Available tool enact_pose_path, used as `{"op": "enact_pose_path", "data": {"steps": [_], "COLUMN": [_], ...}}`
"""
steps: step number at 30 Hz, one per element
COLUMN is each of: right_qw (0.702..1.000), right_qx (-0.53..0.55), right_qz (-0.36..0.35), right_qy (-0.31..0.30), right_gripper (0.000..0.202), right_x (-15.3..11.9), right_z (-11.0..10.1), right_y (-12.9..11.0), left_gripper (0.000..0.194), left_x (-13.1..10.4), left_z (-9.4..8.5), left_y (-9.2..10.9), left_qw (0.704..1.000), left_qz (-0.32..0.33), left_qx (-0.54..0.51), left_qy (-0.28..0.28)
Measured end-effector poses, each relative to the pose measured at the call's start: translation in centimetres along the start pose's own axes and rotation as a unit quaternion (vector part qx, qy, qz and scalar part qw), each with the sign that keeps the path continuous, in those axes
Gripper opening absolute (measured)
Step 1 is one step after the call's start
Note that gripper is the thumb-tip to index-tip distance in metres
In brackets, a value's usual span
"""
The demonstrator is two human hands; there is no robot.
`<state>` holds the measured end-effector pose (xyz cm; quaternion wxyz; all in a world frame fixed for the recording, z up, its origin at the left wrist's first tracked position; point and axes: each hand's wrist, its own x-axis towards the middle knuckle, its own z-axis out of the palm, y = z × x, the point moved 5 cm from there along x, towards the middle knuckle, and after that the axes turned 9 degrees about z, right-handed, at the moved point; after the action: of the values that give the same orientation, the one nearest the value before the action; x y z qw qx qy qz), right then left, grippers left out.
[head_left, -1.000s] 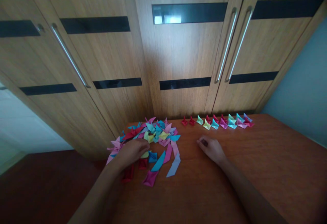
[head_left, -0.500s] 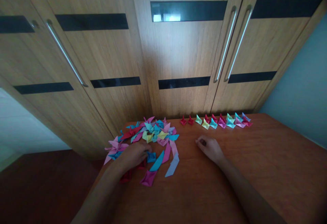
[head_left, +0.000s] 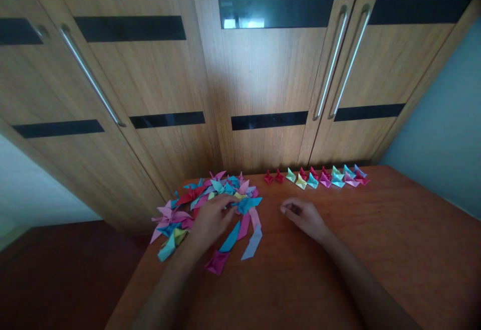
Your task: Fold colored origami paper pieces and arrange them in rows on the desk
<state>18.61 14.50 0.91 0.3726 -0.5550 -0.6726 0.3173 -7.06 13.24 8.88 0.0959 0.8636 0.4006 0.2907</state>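
A heap of folded papers in pink, blue, red and yellow (head_left: 171, 214) covers the left part of the table. Over its right side, my left hand (head_left: 218, 214) pinches a blue folded paper (head_left: 246, 204) between thumb and fingers. My right hand (head_left: 300, 214) is curled above the table right of the heap, its fingers pressed together; whether they hold anything is too small to tell. A magenta folded piece (head_left: 217, 262), a blue strip (head_left: 230, 237) and a lilac strip (head_left: 251, 243) lie near my left forearm.
Small folded papers in red, yellow, blue and pink (head_left: 325, 178) stand in rows along the back edge of the brown table (head_left: 338, 280). Behind it rises a wooden wardrobe (head_left: 263, 69) with metal handles. A pale blue wall (head_left: 436, 119) is at the right.
My left hand has moved right and away from me with the blue paper, uncovering yellow and aqua pieces at the heap's lower left. My right hand has shifted slightly left.
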Motion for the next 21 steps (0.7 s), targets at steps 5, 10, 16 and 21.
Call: {"op": "enact_pose_path", "data": {"steps": [5, 10, 16, 21], "right_qw": [0.996, 0.995, 0.998, 0.993], "right_qx": [0.081, 0.085, 0.052, -0.048], "right_qz": [0.0, 0.021, 0.014, 0.03], "right_qy": [-0.046, -0.052, -0.028, 0.104], "right_gripper": [0.036, 0.037, 0.032, 0.029], "right_x": [-0.4, -0.2, 0.1, 0.7], "right_z": [-0.8, -2.3, -3.0, -4.3], "right_y": [-0.6, 0.6, 1.2, 3.1], "left_gripper": [0.019, 0.021, 0.025, 0.029], "left_x": [2.3, 3.9, 3.8, 2.0], "left_z": [5.9, 10.1, 11.2, 11.8], "left_y": [4.6, 6.0, 4.8, 4.4], "left_qw": [0.998, 0.997, 0.992, 0.983], "left_qz": [0.013, 0.0, -0.034, -0.078], "left_qx": [-0.067, -0.076, -0.113, -0.16], "left_qy": [0.017, 0.008, 0.044, 0.034]}}
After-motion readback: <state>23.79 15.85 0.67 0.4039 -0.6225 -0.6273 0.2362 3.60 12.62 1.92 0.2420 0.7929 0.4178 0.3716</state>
